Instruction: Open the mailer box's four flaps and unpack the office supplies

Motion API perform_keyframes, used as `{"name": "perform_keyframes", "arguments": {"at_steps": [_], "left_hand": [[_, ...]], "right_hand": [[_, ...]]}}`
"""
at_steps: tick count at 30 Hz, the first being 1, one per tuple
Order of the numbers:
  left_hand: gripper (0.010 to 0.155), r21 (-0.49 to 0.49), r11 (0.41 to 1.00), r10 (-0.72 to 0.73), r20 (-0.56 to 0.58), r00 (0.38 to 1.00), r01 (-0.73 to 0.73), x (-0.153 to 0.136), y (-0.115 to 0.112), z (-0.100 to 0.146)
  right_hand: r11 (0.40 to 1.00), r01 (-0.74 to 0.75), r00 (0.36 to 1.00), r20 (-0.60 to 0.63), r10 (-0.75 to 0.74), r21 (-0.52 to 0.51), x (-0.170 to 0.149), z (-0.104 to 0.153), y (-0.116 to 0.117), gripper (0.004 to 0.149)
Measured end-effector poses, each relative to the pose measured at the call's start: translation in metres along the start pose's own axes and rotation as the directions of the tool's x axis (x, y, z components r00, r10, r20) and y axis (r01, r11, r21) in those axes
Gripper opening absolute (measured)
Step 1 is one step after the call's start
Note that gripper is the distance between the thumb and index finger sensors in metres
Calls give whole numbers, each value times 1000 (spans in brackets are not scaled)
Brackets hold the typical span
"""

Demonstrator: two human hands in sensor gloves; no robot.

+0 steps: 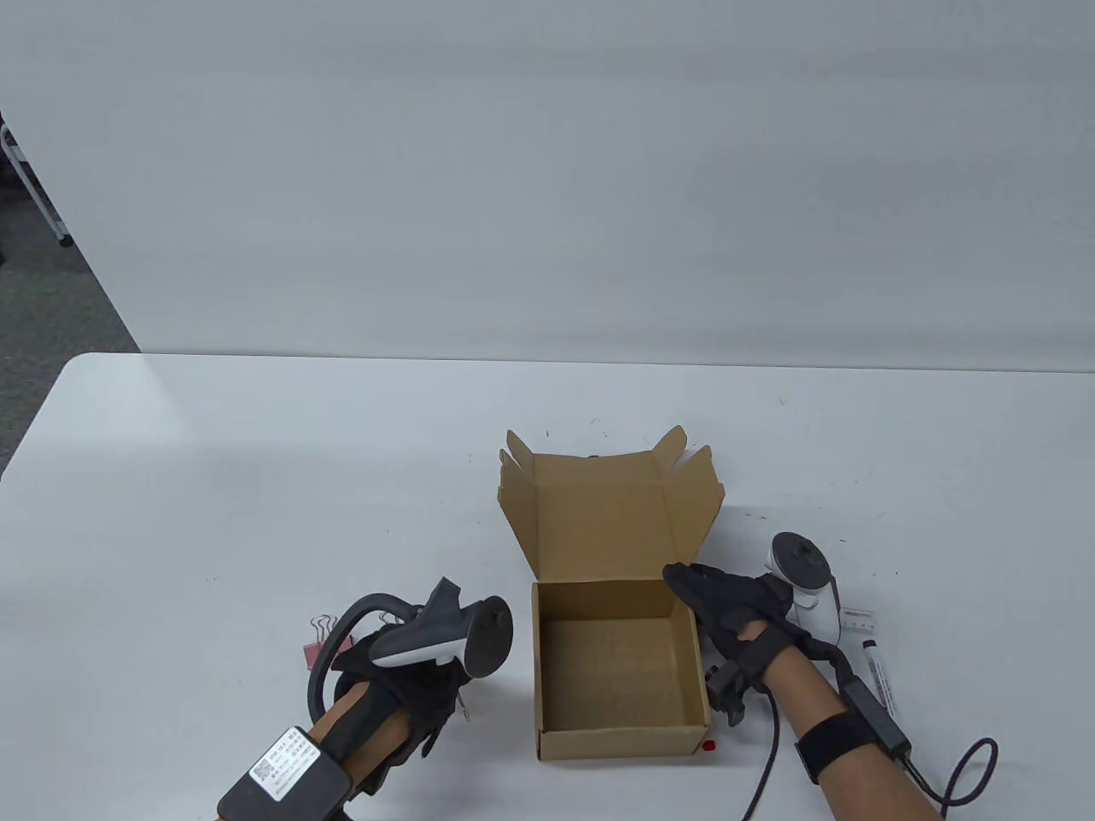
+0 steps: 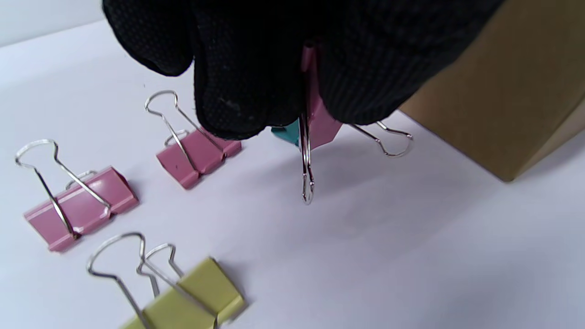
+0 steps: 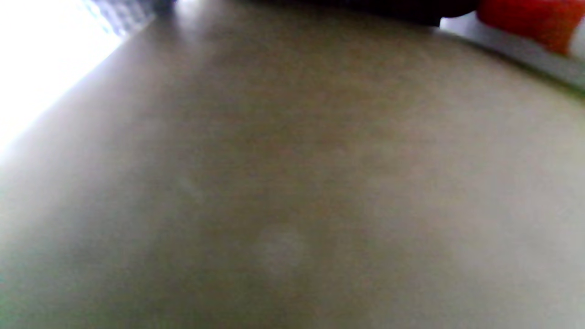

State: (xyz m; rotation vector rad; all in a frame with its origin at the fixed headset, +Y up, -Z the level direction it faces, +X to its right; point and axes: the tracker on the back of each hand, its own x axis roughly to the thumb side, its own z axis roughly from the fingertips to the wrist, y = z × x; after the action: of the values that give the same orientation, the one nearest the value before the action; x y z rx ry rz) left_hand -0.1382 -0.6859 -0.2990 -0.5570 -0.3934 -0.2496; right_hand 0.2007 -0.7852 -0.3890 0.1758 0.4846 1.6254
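The brown mailer box [image 1: 620, 740] stands open, its lid and flaps raised at the far side. I see nothing inside it. My left hand [image 1: 428, 693] is left of the box. In the left wrist view its gloved fingers [image 2: 237, 91] pinch a pink binder clip [image 2: 322, 125] just above the table, with a teal clip [image 2: 284, 134] behind it. My right hand [image 1: 710, 594] rests on the box's right wall near the far corner; its grip is hidden. The right wrist view shows only blurred cardboard [image 3: 292, 183].
Two pink clips [image 2: 196, 157] [image 2: 82, 208] and a yellow-green clip [image 2: 192, 301] lie on the table left of the box [image 2: 502, 91]. A marker [image 1: 879, 676] and a small white box [image 1: 858, 617] lie to the right. A small red item [image 1: 708, 746] sits at the box's near right corner.
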Motion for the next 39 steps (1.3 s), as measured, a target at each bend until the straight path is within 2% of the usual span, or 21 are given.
{"name": "perform_keyframes", "arguments": {"at_steps": [12, 21, 31, 39], "left_hand": [[64, -11, 998, 54, 16, 998, -54, -2, -26, -9], [66, 3, 999, 44, 5, 999, -44, 2, -29, -6], [71, -10, 998, 55, -17, 998, -55, -1, -29, -2], [71, 36, 996, 78, -16, 997, -77, -10, -10, 9]], "right_hand": [[1000, 2, 1000, -2, -2, 1, 0, 0, 0, 65], [1000, 2, 1000, -2, -2, 1, 0, 0, 0, 65], [1000, 2, 1000, -2, -2, 1, 0, 0, 0, 65], [1000, -1, 1000, 23, 1, -8, 2, 1, 0, 66]]}}
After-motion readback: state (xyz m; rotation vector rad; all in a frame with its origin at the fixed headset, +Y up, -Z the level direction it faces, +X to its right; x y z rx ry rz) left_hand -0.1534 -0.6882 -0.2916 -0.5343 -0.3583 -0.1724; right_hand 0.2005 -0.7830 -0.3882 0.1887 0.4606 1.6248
